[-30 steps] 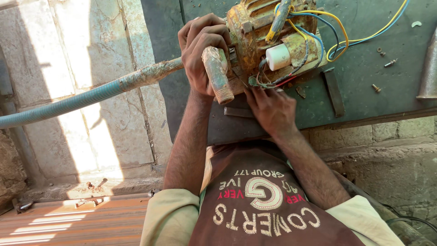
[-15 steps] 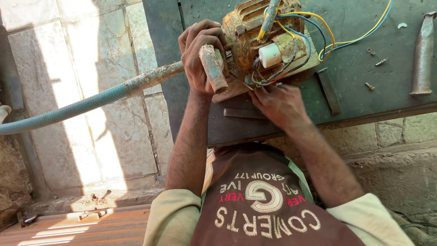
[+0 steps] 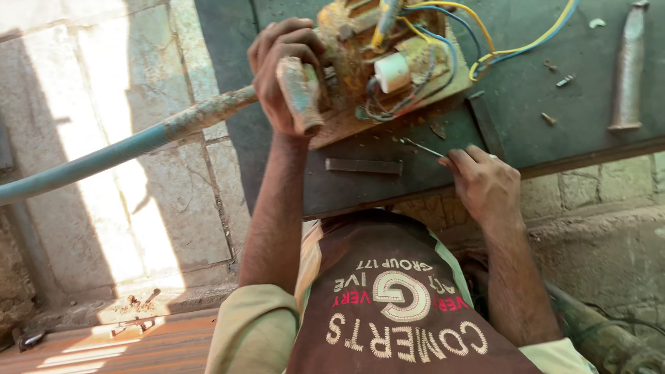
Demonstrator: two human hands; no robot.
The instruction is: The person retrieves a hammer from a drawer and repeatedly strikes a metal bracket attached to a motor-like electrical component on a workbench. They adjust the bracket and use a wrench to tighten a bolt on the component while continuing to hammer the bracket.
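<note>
Two hands busy: left hand (image 3: 280, 76) clamped on worn cylindrical tool handle (image 3: 299, 93), steadying rusty wired device (image 3: 388, 69); right hand (image 3: 485, 183) fingers pinched on thin metal pin (image 3: 419, 146), five o'clock of it, on dark worktop (image 3: 526, 125).

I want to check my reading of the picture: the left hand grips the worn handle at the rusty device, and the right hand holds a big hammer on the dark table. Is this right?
Not quite. The head view shows the right hand pinching a thin metal tool, not a big hammer, on the dark table. The left hand does grip the worn handle at the rusty device.
</note>
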